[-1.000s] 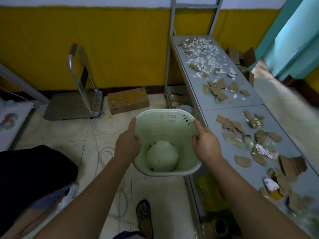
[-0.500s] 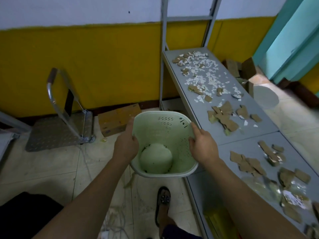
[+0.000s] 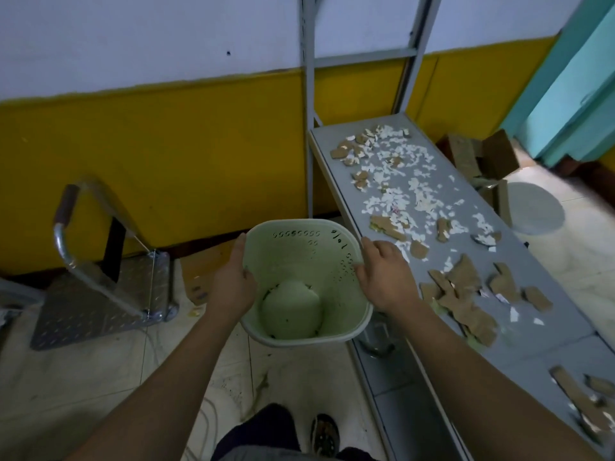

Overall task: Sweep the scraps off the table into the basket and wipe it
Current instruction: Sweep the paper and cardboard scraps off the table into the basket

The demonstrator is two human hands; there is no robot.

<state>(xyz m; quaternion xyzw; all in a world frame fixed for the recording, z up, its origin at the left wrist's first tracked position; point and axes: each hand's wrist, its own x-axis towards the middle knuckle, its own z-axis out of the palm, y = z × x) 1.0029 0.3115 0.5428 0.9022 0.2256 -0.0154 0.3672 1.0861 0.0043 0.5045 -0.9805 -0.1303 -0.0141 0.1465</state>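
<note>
Both hands hold a pale green plastic basket point(image 3: 304, 261) in the air above the tiled floor point(image 3: 83, 377), just left of the grey metal tabletop point(image 3: 545, 331). The left hand point(image 3: 233, 284) is clamped on the basket's left rim, thumb inside the wall and fingers outside. The right hand point(image 3: 382, 277) is clamped on the right rim, fingers curled over the edge, its back toward the camera. The basket's mouth tilts toward the viewer; its walls are perforated and its domed bottom is visible, with only a few dark specks around the base. The basket's right edge sits close to the tabletop's near long edge; contact between them cannot be determined.

The tabletop runs from lower right toward the wall. Small white paper scraps point(image 3: 399, 174) are scattered thickly over its far half. Brown cardboard scraps point(image 3: 466, 294) lie in a cluster near the right hand, with more pieces at the lower right corner of the view and a few mixed among the white ones at the far end.

A folding hand trolley point(image 3: 100, 287) stands on the floor at left against the yellow-and-white wall point(image 3: 166, 144). Cardboard boxes point(image 3: 482, 154) sit on the floor beyond the tabletop. One sandalled foot point(image 3: 324, 434) shows at the bottom of the view.
</note>
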